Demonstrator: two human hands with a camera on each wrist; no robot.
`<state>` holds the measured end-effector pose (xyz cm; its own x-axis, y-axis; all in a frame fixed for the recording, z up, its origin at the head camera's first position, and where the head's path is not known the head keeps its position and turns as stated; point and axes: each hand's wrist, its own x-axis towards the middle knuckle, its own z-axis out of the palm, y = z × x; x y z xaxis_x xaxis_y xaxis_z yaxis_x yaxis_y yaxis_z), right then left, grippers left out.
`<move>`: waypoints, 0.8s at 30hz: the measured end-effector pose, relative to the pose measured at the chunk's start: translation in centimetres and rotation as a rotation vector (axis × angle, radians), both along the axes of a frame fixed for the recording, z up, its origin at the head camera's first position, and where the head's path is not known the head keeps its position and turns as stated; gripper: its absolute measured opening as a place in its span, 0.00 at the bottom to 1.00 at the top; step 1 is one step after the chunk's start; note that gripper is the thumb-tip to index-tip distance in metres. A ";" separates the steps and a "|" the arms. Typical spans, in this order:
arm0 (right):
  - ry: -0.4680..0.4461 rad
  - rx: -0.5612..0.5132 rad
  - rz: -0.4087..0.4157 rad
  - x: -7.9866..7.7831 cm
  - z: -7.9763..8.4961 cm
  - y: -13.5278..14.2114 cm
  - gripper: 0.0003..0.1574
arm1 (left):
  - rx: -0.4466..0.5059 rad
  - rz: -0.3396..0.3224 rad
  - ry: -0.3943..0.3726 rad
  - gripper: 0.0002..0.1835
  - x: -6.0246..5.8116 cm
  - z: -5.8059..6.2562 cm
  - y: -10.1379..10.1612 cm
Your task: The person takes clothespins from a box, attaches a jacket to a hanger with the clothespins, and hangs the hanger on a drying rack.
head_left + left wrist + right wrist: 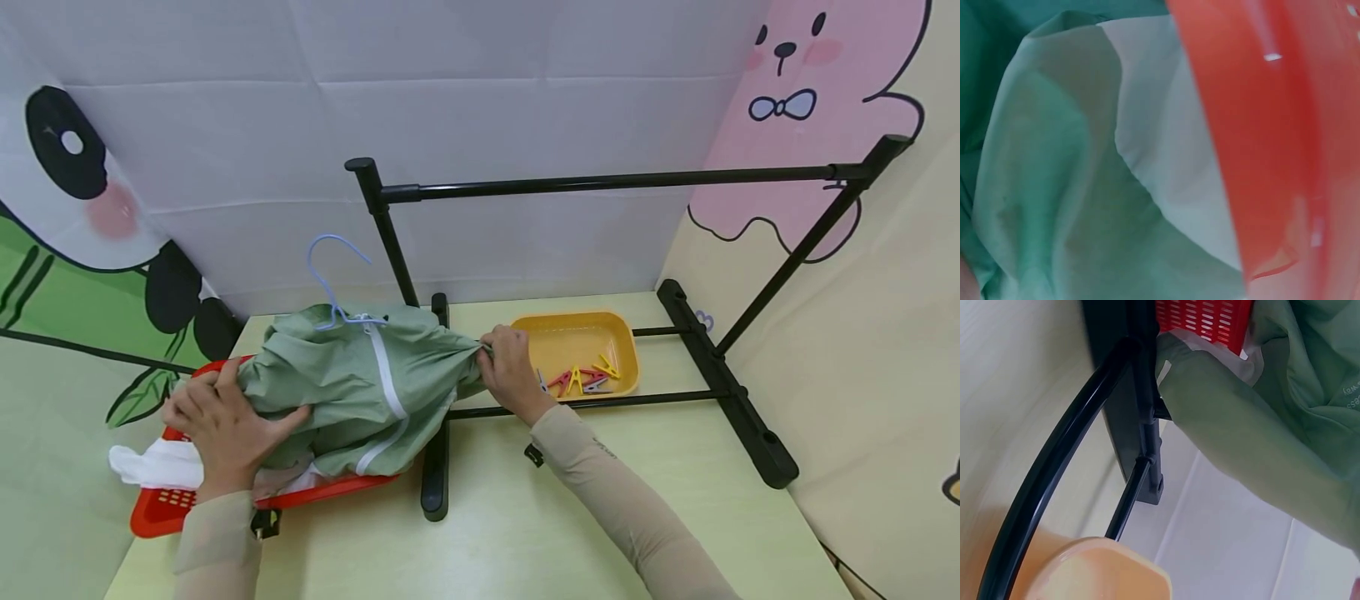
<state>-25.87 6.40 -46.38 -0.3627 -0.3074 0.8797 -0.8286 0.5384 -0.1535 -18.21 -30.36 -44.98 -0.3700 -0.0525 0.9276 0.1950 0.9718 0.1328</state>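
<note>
A light-green jacket [330,375] with a white zip lies over a red basket [322,492], and a blue hanger [330,283] pokes its hook out at the collar. My right hand [513,371] pinches the end of one sleeve, which is drawn taut to the right. At the jacket's other side, my left hand [225,429] grips the bunched cloth, thumb spread over the front and fingers bent at the far edge. In the right wrist view, the sleeve [1254,444] stretches across from the basket. Jacket cloth [1041,175] hangs beside a red rim [1241,125] in the left wrist view.
A black garment rack [600,182] stands on the table [540,508], one foot beside the basket. A yellow tray [577,329] behind its lower bar holds several clothespins [576,381]. White cloth [157,464] hangs over the basket's left side.
</note>
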 end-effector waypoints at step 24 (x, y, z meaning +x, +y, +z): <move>-0.002 0.050 -0.026 0.1 -0.4 1.5 0.26 | 0.007 -0.005 -0.044 0.52 0.7 -0.2 0.5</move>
<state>-25.80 7.93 -46.76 -0.3734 -0.3414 0.8626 -0.8137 0.5670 -0.1278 -17.52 -29.83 -45.13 -0.4109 -0.0569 0.9099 0.1940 0.9697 0.1483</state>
